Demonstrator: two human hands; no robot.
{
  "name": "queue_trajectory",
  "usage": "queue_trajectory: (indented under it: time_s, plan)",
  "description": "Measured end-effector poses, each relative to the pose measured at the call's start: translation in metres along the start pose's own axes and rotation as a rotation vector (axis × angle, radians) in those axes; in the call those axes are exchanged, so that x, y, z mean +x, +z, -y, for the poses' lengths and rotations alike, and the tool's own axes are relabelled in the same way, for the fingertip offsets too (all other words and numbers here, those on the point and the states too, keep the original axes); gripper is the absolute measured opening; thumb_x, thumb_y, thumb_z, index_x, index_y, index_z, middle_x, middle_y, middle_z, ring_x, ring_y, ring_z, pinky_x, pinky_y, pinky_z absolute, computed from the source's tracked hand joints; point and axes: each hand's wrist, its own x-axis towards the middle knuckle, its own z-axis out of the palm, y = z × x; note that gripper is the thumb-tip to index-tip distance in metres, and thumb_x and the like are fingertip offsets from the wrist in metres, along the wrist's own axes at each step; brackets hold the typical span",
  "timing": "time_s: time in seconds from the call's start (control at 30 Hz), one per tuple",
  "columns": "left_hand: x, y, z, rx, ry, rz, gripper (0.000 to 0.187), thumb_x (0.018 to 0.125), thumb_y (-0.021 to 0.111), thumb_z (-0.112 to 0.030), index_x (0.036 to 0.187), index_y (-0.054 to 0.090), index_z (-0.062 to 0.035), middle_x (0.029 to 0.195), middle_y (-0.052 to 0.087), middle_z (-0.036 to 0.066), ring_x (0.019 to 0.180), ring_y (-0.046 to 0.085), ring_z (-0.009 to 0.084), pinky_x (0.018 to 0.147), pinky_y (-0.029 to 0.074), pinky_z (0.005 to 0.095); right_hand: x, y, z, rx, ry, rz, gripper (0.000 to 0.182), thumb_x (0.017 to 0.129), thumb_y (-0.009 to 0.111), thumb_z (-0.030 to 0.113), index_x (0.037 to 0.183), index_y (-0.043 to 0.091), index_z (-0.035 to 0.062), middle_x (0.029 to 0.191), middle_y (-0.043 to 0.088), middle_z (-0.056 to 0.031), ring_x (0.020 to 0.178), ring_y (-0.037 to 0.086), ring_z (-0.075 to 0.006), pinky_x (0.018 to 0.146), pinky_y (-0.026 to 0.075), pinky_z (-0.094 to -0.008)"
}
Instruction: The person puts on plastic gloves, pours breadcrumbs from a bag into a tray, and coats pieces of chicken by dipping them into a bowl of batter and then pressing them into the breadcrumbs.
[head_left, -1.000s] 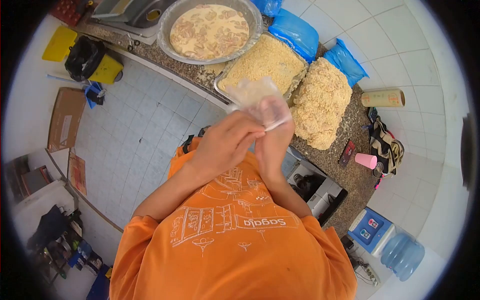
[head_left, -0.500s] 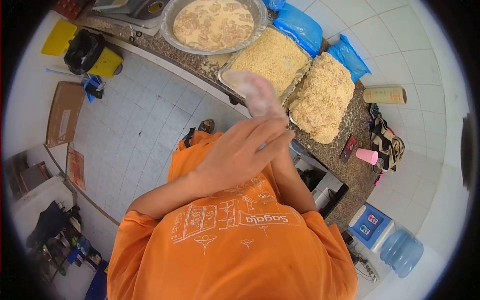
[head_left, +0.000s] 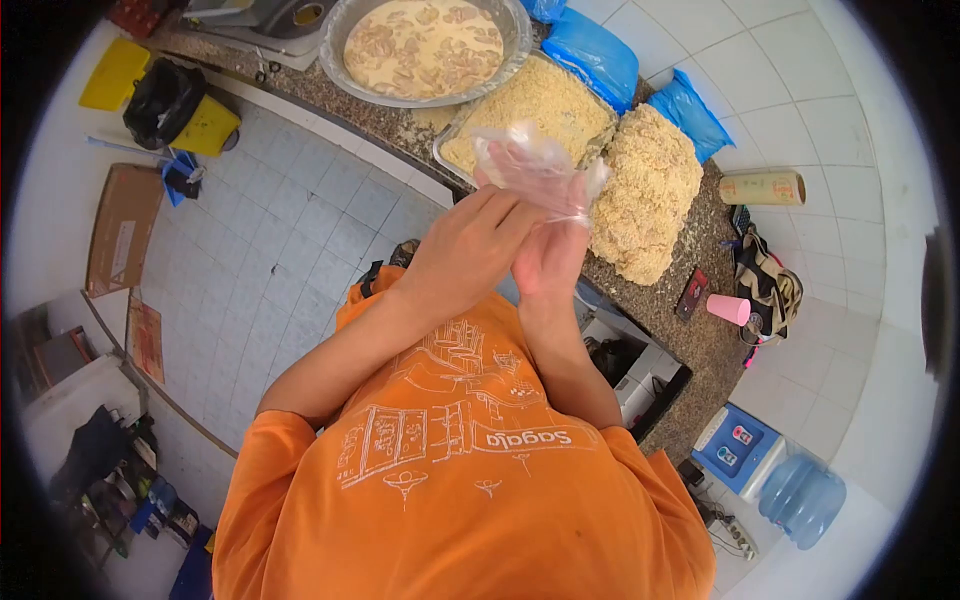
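A clear plastic glove [head_left: 535,170] covers the fingers and upper palm of my right hand [head_left: 553,245], loose and wrinkled, with its cuff bunched across the palm. My right palm faces up and its fingers look stretched out inside the plastic. From the left, my left hand [head_left: 460,240] is bare and pinches the glove's edge. Its fingertips are partly hidden. Just beyond the hands lies a tray of pale crumbs [head_left: 550,105]. Right of it rises a heap of crumb-coated pieces [head_left: 650,195].
A large metal bowl [head_left: 328,50] holds meat pieces in creamy liquid. Blue plastic bags [head_left: 595,60] lie along the tiled wall. On the counter's right are a film roll [head_left: 762,188], a pink cup [head_left: 728,309], a phone [head_left: 692,293] and a bag [head_left: 768,280].
My right hand has turned palm up and its gloved fingers have spread. My left hand has moved slightly left and up, from covering the right wrist to the glove's edge.
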Motion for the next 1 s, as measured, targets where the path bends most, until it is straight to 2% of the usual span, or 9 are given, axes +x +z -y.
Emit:
queue_trajectory:
  time_s: [0.27, 0.37, 0.43, 0.47, 0.53, 0.63, 0.73, 0.83, 1.0]
  plan:
    - [0.003, 0.007, -0.007, -0.157, 0.020, -0.112, 0.022, 0.084, 0.061, 0.002, 0.105, 0.059, -0.0057, 0.097, 0.062, 0.011, 0.091, 0.061, 0.0344, 0.075, 0.051, 0.0412, 0.012, -0.013, 0.001, -0.120, -0.131, -0.152, 0.051, 0.109, 0.043, 0.042, 0.137, 0.046, -0.0001, 0.129, 0.060, -0.0190, 0.120, 0.061, -0.0377, 0.108, 0.049, -0.0512]
    - [0.005, 0.005, -0.008, -0.192, 0.008, -0.045, 0.023, 0.084, 0.059, 0.004, 0.105, 0.059, -0.0052, 0.097, 0.062, 0.012, 0.090, 0.061, 0.0346, 0.076, 0.050, 0.0417, 0.012, 0.001, 0.008, -0.197, -0.181, 0.015, 0.064, 0.107, 0.041, 0.053, 0.146, 0.040, 0.0027, 0.140, 0.054, -0.0211, 0.129, 0.055, -0.0396, 0.111, 0.044, -0.0543]
    - [0.008, 0.004, -0.010, -0.228, 0.056, -0.033, 0.021, 0.084, 0.059, 0.005, 0.104, 0.058, -0.0048, 0.096, 0.061, 0.012, 0.089, 0.060, 0.0348, 0.077, 0.050, 0.0423, 0.010, 0.012, 0.015, -0.034, -0.109, 0.174, 0.089, 0.097, 0.037, 0.075, 0.158, 0.030, 0.0097, 0.159, 0.033, -0.0208, 0.145, 0.035, -0.0423, 0.119, 0.028, -0.0627]
    - [0.009, 0.003, -0.009, -0.230, 0.058, -0.031, 0.021, 0.084, 0.059, 0.005, 0.104, 0.058, -0.0048, 0.096, 0.061, 0.012, 0.089, 0.060, 0.0348, 0.077, 0.050, 0.0423, 0.010, 0.016, 0.016, -0.034, -0.112, 0.173, 0.089, 0.097, 0.037, 0.075, 0.158, 0.030, 0.0097, 0.159, 0.033, -0.0208, 0.145, 0.035, -0.0423, 0.119, 0.028, -0.0627]
    - [0.010, 0.002, -0.007, -0.264, 0.056, -0.001, 0.018, 0.085, 0.058, 0.004, 0.101, 0.058, -0.0043, 0.096, 0.061, 0.012, 0.089, 0.060, 0.0350, 0.077, 0.049, 0.0421, 0.010, 0.021, 0.016, -0.157, -0.109, 0.208, 0.106, 0.086, 0.034, 0.089, 0.162, 0.021, 0.0153, 0.166, 0.021, -0.0178, 0.151, 0.023, -0.0420, 0.120, 0.021, -0.0652]
    - [0.009, -0.001, -0.007, -0.322, 0.036, 0.065, 0.015, 0.087, 0.059, 0.004, 0.100, 0.057, -0.0037, 0.096, 0.061, 0.012, 0.089, 0.060, 0.0350, 0.077, 0.049, 0.0410, 0.010, 0.023, 0.019, -0.254, -0.120, 0.198, 0.109, 0.083, 0.041, 0.089, 0.163, 0.018, 0.0182, 0.166, 0.021, -0.0136, 0.151, 0.023, -0.0414, 0.119, 0.025, -0.0641]
    - [0.010, -0.003, -0.007, -0.411, 0.053, 0.143, 0.012, 0.090, 0.059, 0.003, 0.100, 0.057, -0.0034, 0.095, 0.061, 0.012, 0.089, 0.060, 0.0345, 0.077, 0.049, 0.0401, 0.017, 0.014, 0.017, -0.189, -0.102, 0.221, 0.113, 0.080, 0.046, 0.090, 0.164, 0.015, 0.0216, 0.167, 0.019, -0.0109, 0.152, 0.022, -0.0398, 0.117, 0.030, -0.0630]
    - [0.010, -0.008, -0.006, -0.443, 0.022, 0.176, 0.010, 0.092, 0.059, 0.002, 0.100, 0.057, -0.0036, 0.095, 0.061, 0.012, 0.088, 0.061, 0.0344, 0.077, 0.050, 0.0401, 0.023, 0.009, 0.012, -0.217, -0.110, 0.229, 0.116, 0.077, 0.050, 0.091, 0.164, 0.013, 0.0231, 0.166, 0.020, -0.0114, 0.152, 0.023, -0.0381, 0.116, 0.033, -0.0614]
    - [0.009, -0.014, -0.006, -0.435, 0.017, 0.191, 0.010, 0.093, 0.059, 0.002, 0.101, 0.057, -0.0039, 0.095, 0.060, 0.013, 0.088, 0.060, 0.0348, 0.077, 0.050, 0.0391, 0.021, 0.016, 0.009, -0.246, -0.109, 0.231, 0.118, 0.076, 0.048, 0.092, 0.164, 0.012, 0.0223, 0.166, 0.020, -0.0121, 0.152, 0.022, -0.0366, 0.117, 0.034, -0.0584]
